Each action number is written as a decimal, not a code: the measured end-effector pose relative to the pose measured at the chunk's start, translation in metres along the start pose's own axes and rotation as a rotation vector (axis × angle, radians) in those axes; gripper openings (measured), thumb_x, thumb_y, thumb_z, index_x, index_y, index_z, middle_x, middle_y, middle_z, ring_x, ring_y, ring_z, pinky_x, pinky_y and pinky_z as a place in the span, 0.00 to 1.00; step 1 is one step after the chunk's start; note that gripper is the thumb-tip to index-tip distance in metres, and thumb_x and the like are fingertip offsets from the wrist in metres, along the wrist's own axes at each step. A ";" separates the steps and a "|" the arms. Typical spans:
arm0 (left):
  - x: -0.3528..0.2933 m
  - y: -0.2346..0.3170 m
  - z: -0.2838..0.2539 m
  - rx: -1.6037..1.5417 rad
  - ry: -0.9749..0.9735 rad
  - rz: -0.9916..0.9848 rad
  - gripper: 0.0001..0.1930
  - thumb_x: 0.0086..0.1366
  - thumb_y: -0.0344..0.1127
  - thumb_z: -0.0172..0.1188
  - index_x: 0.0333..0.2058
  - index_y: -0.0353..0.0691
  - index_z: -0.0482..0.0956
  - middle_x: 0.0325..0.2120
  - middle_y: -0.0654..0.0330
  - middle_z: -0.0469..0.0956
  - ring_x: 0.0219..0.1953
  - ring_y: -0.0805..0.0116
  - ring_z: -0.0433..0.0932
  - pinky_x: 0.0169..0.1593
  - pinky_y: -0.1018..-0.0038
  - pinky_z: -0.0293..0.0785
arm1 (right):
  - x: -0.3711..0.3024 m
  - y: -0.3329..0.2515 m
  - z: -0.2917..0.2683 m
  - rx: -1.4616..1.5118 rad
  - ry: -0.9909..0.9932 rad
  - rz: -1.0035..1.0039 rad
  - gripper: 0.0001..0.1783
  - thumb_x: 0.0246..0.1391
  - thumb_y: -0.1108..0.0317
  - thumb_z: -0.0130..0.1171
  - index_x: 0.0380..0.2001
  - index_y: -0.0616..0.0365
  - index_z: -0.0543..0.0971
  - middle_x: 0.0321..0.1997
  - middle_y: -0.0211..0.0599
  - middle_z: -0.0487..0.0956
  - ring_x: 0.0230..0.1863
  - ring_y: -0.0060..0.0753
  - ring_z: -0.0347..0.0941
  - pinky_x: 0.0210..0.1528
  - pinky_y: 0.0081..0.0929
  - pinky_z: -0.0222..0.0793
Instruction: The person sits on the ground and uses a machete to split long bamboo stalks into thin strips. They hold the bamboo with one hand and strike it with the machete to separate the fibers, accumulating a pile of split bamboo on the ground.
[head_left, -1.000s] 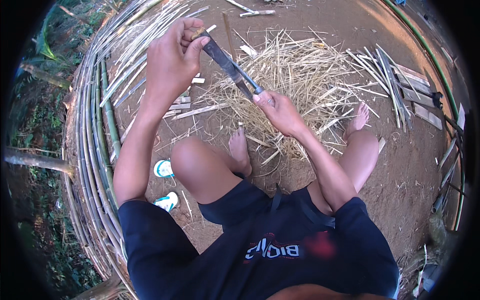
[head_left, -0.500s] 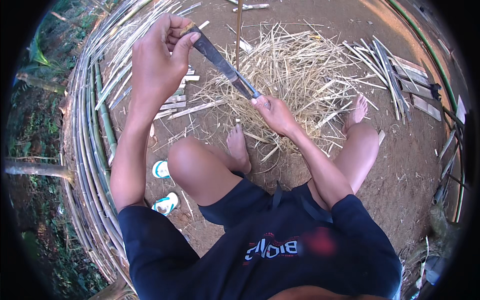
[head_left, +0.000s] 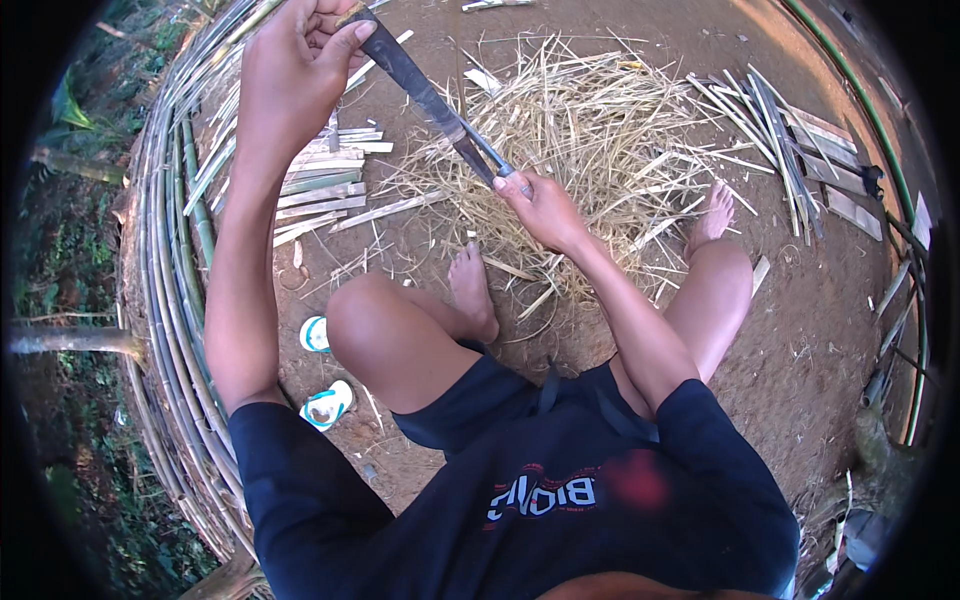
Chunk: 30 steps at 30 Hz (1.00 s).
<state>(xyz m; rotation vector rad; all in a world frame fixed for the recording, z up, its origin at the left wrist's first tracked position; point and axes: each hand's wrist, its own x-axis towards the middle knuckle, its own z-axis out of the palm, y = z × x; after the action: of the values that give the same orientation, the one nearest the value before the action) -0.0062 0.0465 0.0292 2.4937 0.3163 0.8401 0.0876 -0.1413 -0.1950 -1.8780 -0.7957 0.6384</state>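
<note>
My left hand [head_left: 297,65], raised at the upper left, pinches the tan end of a long dark flat strip [head_left: 408,78], which looks like bamboo. The strip slants down to the right, toward my right hand [head_left: 545,210]. That hand is closed at the lower end, its thumb laid along a narrow blue-grey tool [head_left: 489,151] beside the strip. The tool looks like a knife, but its exact kind is hard to make out. Toward the lower end, strip and tool form a narrow V. Below them lies a heap of pale shavings [head_left: 575,130], between my bare feet.
Split slats [head_left: 320,190] lie in a row left of the shavings. Long bamboo poles [head_left: 170,290] run along the left edge. Another pile of strips [head_left: 770,150] lies at the far right. White and blue flip-flops [head_left: 328,405] rest on the dirt beside my left knee.
My left hand has moved up and left with the end of the strip; my right hand has shifted slightly up and left. A thin upright brown piece no longer stands out above the shavings.
</note>
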 end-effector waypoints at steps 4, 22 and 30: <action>0.001 0.009 -0.004 -0.044 -0.035 -0.098 0.09 0.63 0.27 0.59 0.41 0.32 0.73 0.31 0.58 0.77 0.34 0.73 0.78 0.40 0.77 0.76 | -0.006 -0.001 0.005 0.009 -0.077 0.096 0.29 0.61 0.43 0.50 0.42 0.62 0.79 0.19 0.36 0.75 0.22 0.30 0.72 0.28 0.34 0.67; 0.043 -0.005 0.020 -0.060 0.069 -0.082 0.11 0.60 0.24 0.60 0.41 0.34 0.73 0.31 0.63 0.72 0.32 0.77 0.73 0.35 0.79 0.73 | 0.046 0.074 0.023 -0.145 -0.028 0.136 0.27 0.62 0.44 0.50 0.29 0.62 0.77 0.18 0.32 0.72 0.20 0.30 0.65 0.27 0.35 0.64; 0.064 -0.011 0.013 -0.186 -0.018 -0.037 0.06 0.61 0.23 0.59 0.36 0.35 0.73 0.26 0.65 0.72 0.26 0.79 0.71 0.29 0.81 0.73 | 0.033 0.024 0.006 -0.047 -0.147 0.205 0.31 0.61 0.38 0.47 0.34 0.59 0.77 0.13 0.21 0.64 0.14 0.18 0.61 0.19 0.29 0.62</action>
<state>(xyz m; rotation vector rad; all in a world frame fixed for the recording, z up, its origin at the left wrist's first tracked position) 0.0512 0.0743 0.0466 2.3146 0.2641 0.7943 0.1111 -0.1205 -0.2220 -1.9892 -0.7217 0.9014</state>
